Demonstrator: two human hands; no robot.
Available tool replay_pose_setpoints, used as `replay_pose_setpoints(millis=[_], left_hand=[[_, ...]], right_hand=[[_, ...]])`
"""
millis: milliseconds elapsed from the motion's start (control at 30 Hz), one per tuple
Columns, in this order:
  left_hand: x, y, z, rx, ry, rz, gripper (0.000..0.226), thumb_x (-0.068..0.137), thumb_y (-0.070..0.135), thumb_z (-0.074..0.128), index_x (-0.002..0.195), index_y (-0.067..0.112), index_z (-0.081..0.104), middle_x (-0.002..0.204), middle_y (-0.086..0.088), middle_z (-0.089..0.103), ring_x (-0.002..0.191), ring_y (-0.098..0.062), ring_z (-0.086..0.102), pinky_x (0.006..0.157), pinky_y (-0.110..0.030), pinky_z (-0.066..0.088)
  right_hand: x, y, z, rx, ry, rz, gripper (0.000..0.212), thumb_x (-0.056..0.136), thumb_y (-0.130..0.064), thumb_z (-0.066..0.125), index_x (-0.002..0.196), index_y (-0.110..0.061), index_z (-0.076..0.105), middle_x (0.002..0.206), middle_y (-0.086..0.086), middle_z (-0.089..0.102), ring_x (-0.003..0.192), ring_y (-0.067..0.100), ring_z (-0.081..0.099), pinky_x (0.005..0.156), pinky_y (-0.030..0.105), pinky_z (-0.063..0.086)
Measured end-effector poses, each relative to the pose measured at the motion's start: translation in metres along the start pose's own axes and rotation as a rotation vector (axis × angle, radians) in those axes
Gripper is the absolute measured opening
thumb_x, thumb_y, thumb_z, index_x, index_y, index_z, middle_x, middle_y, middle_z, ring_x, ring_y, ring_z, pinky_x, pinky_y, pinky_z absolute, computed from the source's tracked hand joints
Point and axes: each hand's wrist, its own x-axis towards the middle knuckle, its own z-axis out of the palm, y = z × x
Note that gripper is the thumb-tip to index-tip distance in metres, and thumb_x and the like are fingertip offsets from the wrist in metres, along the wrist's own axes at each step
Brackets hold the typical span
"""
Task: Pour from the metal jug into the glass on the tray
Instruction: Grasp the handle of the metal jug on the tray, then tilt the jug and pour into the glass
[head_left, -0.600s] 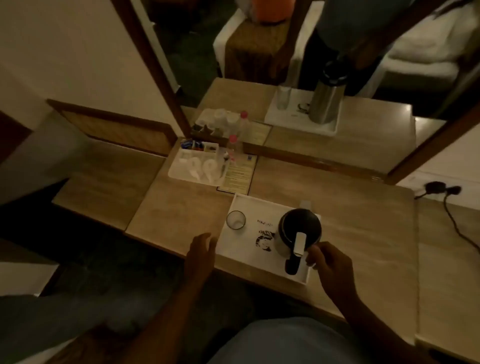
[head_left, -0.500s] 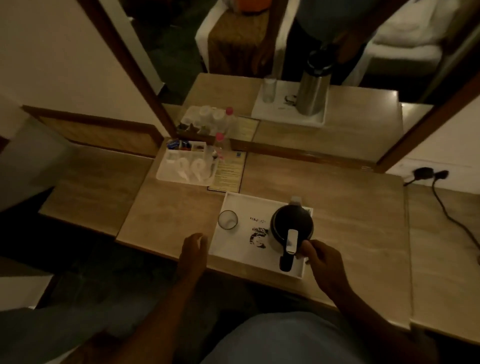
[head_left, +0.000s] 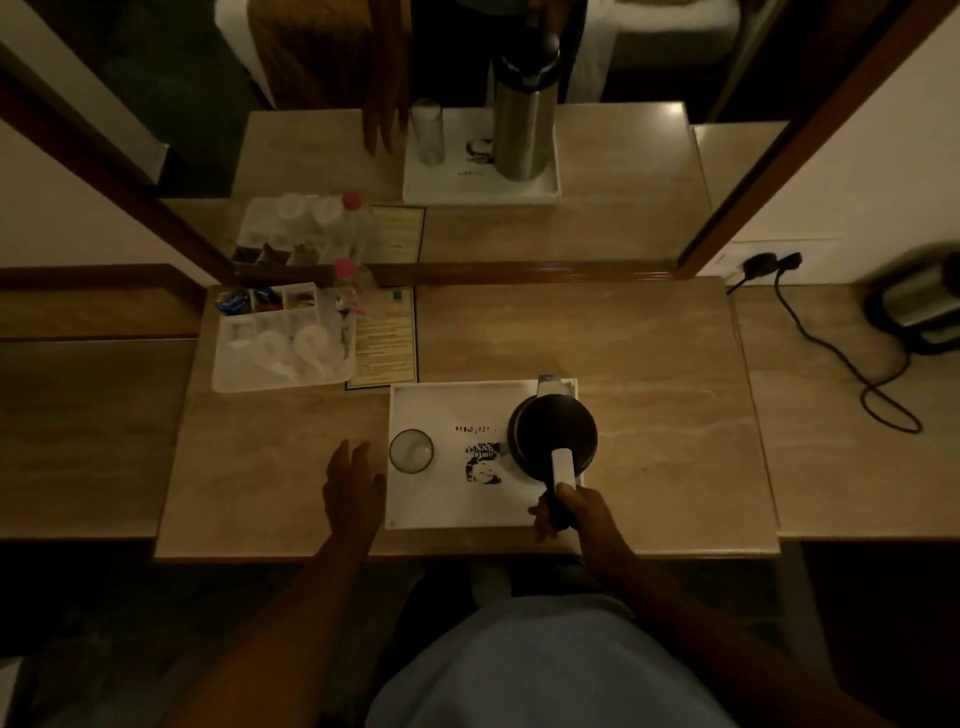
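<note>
A white tray (head_left: 447, 499) lies on the wooden desk near its front edge. On its right half stands the metal jug (head_left: 553, 436), seen from above with a black lid, a spout pointing away and a handle with a white strip toward me. My right hand (head_left: 569, 512) is closed around the dark lower end of that handle. A clear empty glass (head_left: 411, 450) stands upright on the tray's left side. My left hand (head_left: 353, 488) rests flat on the desk just left of the tray, fingers apart, holding nothing.
A white tray of cups and sachets (head_left: 283, 340) with a pink-capped bottle (head_left: 349, 291) and a leaflet (head_left: 387, 338) sits at the back left. A mirror (head_left: 467, 130) backs the desk. An electric kettle (head_left: 919, 301) and its black cable (head_left: 841, 358) lie at the right.
My right hand has closed onto the jug's handle. My left hand has slid forward beside the tray. The view has tilted down over the desk.
</note>
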Motion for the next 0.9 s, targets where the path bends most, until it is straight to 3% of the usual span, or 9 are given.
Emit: replay_pose_setpoints(millis=[100,233,333,467,567,767,900], left_hand=[[0.011,-0.005,-0.001,0.043,-0.038,0.047,0.064,0.106,0.021,0.058,0.164,0.016,0.031,0.176,-0.014,0.011,0.164,-0.035,0.011,0.13,-0.05,0.028],[0.016,-0.01,0.001,0.035,-0.074,0.087,0.058,0.109,0.021,0.052,0.164,0.018,0.033,0.177,-0.014,0.01,0.165,-0.036,0.01,0.128,-0.051,0.03],[0.017,-0.02,0.002,0.008,-0.082,0.067,0.053,0.112,0.027,0.043,0.164,0.021,0.034,0.177,-0.012,0.011,0.165,-0.033,0.011,0.128,-0.05,0.029],[0.021,-0.038,0.002,0.013,-0.063,0.092,0.054,0.113,0.029,0.041,0.166,0.024,0.031,0.177,-0.01,0.012,0.165,-0.03,0.015,0.128,-0.046,0.032],[0.027,-0.044,0.001,0.054,-0.077,0.109,0.055,0.113,0.031,0.041,0.167,0.027,0.028,0.177,-0.007,0.012,0.165,-0.03,0.013,0.127,-0.046,0.033],[0.025,-0.052,0.004,0.144,-0.077,0.146,0.063,0.112,0.036,0.043,0.169,0.03,0.017,0.178,-0.004,0.008,0.166,-0.029,0.011,0.126,-0.045,0.033],[0.027,-0.054,0.005,0.143,-0.083,0.119,0.066,0.11,0.036,0.048,0.168,0.034,0.018,0.178,-0.001,0.008,0.165,-0.027,0.012,0.126,-0.048,0.032]], right_hand=[[0.004,0.009,0.013,0.128,0.059,-0.028,0.04,0.086,-0.058,0.069,0.065,-0.025,0.062,0.054,-0.005,0.051,0.043,0.013,0.045,0.048,0.028,0.045],[0.008,0.021,0.014,0.167,0.199,-0.069,0.037,0.091,-0.044,0.061,0.058,-0.027,0.059,0.049,-0.01,0.047,0.038,0.006,0.038,0.043,0.015,0.032],[0.011,0.022,0.011,0.149,0.283,-0.132,0.041,0.092,-0.036,0.05,0.051,-0.031,0.056,0.045,-0.014,0.043,0.036,0.004,0.033,0.042,0.024,0.021],[0.012,0.013,0.006,0.018,0.296,-0.128,0.047,0.091,-0.035,0.048,0.045,-0.029,0.051,0.042,-0.013,0.039,0.036,0.005,0.028,0.042,0.033,0.017],[0.006,0.0,0.002,-0.135,0.281,-0.077,0.054,0.09,-0.038,0.049,0.039,-0.02,0.052,0.037,-0.007,0.039,0.033,0.008,0.03,0.044,0.026,0.021],[-0.009,-0.042,0.009,-0.315,0.145,-0.034,0.057,0.088,-0.045,0.047,0.036,-0.023,0.051,0.035,-0.008,0.04,0.033,0.006,0.032,0.043,0.019,0.026],[-0.009,-0.066,0.016,-0.388,0.029,-0.007,0.059,0.094,-0.029,0.046,0.036,-0.024,0.051,0.037,-0.01,0.04,0.034,0.008,0.032,0.045,0.023,0.025]])
